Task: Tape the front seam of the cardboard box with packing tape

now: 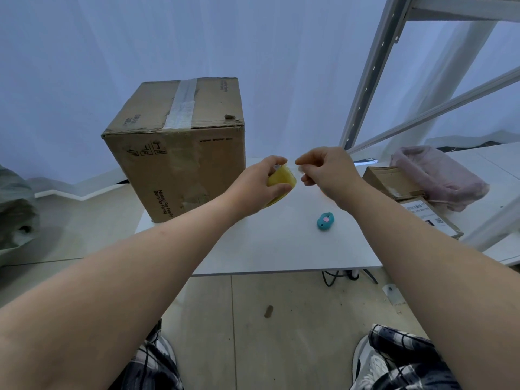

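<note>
Tall brown cardboard box upright at white table's far left corner. Left hand clasping yellowish packing tape roll; right hand alongside, fingertips pinching clear tape end. Small teal cutter nearby.

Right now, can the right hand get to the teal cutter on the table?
Probably yes. The teal cutter lies in the open on the table, just below the right hand, nothing between. But that hand is pinching the tape end, so it must let go first.

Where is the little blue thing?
In the head view, the blue thing lies on the white table, right of centre, just below the right hand and left of the small boxes.
</note>
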A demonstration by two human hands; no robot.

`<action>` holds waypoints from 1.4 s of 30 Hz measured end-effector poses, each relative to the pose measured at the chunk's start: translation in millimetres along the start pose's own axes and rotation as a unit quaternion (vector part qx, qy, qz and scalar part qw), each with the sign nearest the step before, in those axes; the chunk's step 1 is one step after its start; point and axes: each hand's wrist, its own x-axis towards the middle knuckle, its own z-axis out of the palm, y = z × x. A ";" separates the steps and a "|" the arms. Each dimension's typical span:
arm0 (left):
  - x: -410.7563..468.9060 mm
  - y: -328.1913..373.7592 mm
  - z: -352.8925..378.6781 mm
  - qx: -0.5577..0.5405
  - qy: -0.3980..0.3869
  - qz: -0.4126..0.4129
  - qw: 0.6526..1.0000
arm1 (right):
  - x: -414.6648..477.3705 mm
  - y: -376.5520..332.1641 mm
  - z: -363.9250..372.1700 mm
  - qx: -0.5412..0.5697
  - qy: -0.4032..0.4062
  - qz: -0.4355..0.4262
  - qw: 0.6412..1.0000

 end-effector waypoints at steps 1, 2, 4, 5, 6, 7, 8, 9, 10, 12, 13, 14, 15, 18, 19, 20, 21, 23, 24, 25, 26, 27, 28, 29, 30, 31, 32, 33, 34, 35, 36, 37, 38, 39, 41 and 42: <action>0.4 0.6 0.7 0.001 -0.001 -0.001 1.000 | -0.4 0.5 0.6 -0.010 0.001 -0.002 1.000; 0.6 1.4 1.0 0.001 -0.002 -0.001 1.000 | -1.0 0.4 1.0 -0.020 0.001 -0.006 1.000; 1.2 2.9 1.0 -0.003 -0.002 -0.001 1.000 | -2.9 -1.2 1.0 -0.034 -0.002 -0.020 0.999; 1.5 3.4 0.8 -0.006 -0.001 -0.001 1.000 | -4.0 -2.4 0.9 -0.043 -0.007 -0.028 0.999; 1.6 3.8 0.5 -0.009 -0.001 -0.001 1.000 | -5.0 -3.6 0.8 -0.058 -0.014 -0.036 0.998; 1.7 4.0 0.1 -0.009 -0.001 -0.001 1.000 | -5.6 -4.4 0.7 -0.074 -0.018 -0.042 0.996; 1.7 4.2 -0.2 -0.008 -0.001 0.000 1.000 | -5.9 -5.1 0.7 -0.091 -0.020 -0.047 0.995; 1.8 4.3 -0.4 -0.006 -0.003 0.000 1.000 | -5.9 -5.5 0.5 -0.103 -0.019 -0.048 0.993; 1.6 4.6 -0.6 -0.006 -0.005 0.000 1.000 | -5.7 -6.2 0.5 -0.109 -0.018 -0.047 0.993; 1.3 5.8 -0.9 -0.007 -0.009 0.002 1.000 | -5.6 -7.9 0.6 -0.103 -0.018 -0.037 0.994; 1.2 6.9 -0.9 -0.006 -0.010 0.003 1.000 | -5.4 -8.5 0.8 -0.094 -0.018 -0.030 0.995; 1.1 8.2 -1.0 -0.006 -0.010 0.005 1.000 | -5.2 -9.1 1.2 -0.084 -0.017 -0.024 0.996; 1.1 9.5 -1.0 -0.007 -0.007 0.005 1.000 | -5.1 -9.6 2.1 -0.076 -0.015 -0.020 0.997; 0.6 11.9 -0.6 -0.021 0.006 -0.004 1.000 | -5.1 -11.7 5.7 -0.059 0.015 -0.028 0.998; 0.3 12.2 -0.3 -0.022 0.005 -0.009 1.000 | -5.4 -12.6 7.1 -0.045 0.028 -0.033 0.998; 0.1 12.1 0.0 -0.021 0.002 -0.013 1.000 | -5.9 -13.9 8.6 -0.028 0.038 -0.037 0.998; -0.1 11.9 0.2 -0.019 0.000 -0.017 1.000 | -6.3 -14.8 10.1 -0.015 0.046 -0.040 0.998; -0.5 12.3 -0.4 -0.017 -0.001 -0.019 1.000 | -6.6 -15.9 13.1 -0.008 0.058 -0.044 0.997; -0.5 12.6 -0.8 -0.016 0.002 -0.020 1.000 | -6.4 -15.4 13.7 -0.005 0.059 -0.043 0.997; -0.3 12.6 -1.1 -0.015 0.004 -0.023 1.000 | -5.8 -13.9 13.5 0.002 0.057 -0.040 0.998; -0.2 12.9 -1.6 -0.012 0.006 -0.029 0.999 | -5.5 -12.5 12.4 0.017 0.052 -0.034 0.998; 0.1 13.1 -1.9 -0.004 0.007 -0.036 0.999 | -5.3 -11.3 10.9 0.035 0.047 -0.026 0.998; 0.7 13.5 -1.8 0.011 0.008 -0.040 0.999 | -5.6 -10.7 9.4 0.054 0.040 -0.017 0.998; 1.6 14.0 -1.5 0.031 0.009 -0.039 0.999 | -5.9 -10.8 8.6 0.073 0.033 -0.009 0.997; 2.8 14.6 -1.0 0.050 0.011 -0.037 0.998 | -6.2 -11.6 8.2 0.091 0.028 -0.003 0.995; 3.7 15.1 -0.1 0.063 0.011 -0.038 0.997 | -6.3 -12.1 8.1 0.101 0.024 0.003 0.995; 4.5 14.9 1.3 0.071 0.009 -0.042 0.997 | -6.0 -11.7 7.9 0.101 0.022 0.007 0.995; 5.4 13.9 3.2 0.076 0.004 -0.045 0.996 | -4.8 -9.6 7.5 0.094 0.021 0.013 0.995; 6.7 12.3 5.4 0.079 -0.003 -0.045 0.996 | -3.4 -6.7 6.2 0.084 0.022 0.021 0.996; 8.3 10.5 7.8 0.078 -0.009 -0.042 0.996 | -1.5 -2.8 4.4 0.075 0.025 0.030 0.996; 10.5 8.9 10.1 0.077 -0.013 -0.040 0.996 | 1.3 2.3 2.5 0.067 0.026 0.038 0.997; 12.9 8.1 12.5 0.077 -0.017 -0.037 0.996 | 4.5 7.6 0.9 0.061 0.024 0.048 0.997; 16.0 7.9 15.0 0.080 -0.020 -0.036 0.996 | 8.0 12.8 -0.6 0.058 0.018 0.058 0.996; 19.9 7.7 17.9 0.081 -0.023 -0.036 0.996 | 11.5 17.1 -1.7 0.058 0.011 0.069 0.996; 29.1 6.7 23.6 0.076 -0.023 -0.040 0.996 | 19.1 25.0 -2.4 0.058 -0.008 0.085 0.995; 34.0 5.6 26.2 0.074 -0.021 -0.044 0.996 | 22.9 28.3 -2.1 0.053 -0.020 0.087 0.995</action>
